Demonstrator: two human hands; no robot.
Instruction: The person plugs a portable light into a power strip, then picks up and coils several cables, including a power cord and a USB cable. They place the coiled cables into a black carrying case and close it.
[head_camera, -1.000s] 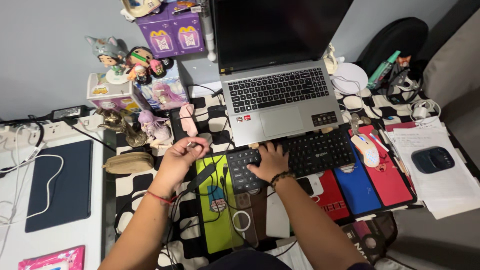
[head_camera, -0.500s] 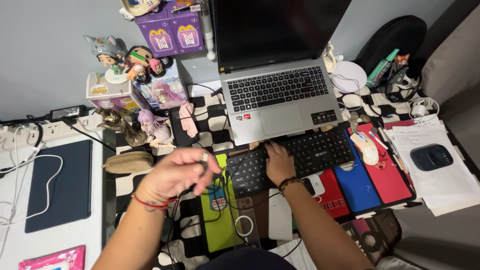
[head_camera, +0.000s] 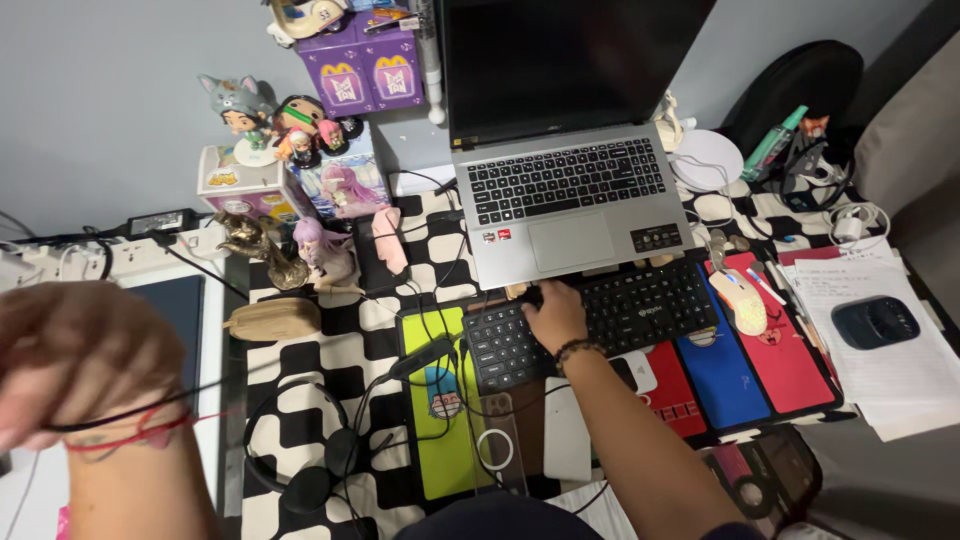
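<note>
Left hand (head_camera: 85, 350) has swung off to the counter's left edge, blurred, fingers curled, a thin black cable (head_camera: 215, 383) trailing from it; right hand (head_camera: 555, 312) rests flat on the black keyboard (head_camera: 620, 318)

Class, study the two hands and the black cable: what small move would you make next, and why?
Probably keep drawing the black cable leftwards with the raised left hand, slowly. It runs taut from that blurred hand towards tangled leads by the headset, while the right hand steadies the black keyboard.

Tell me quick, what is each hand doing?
Left hand: blurred, closed into a fist with a thin black cable running from it.
Right hand: open, resting on the black keyboard.
</note>
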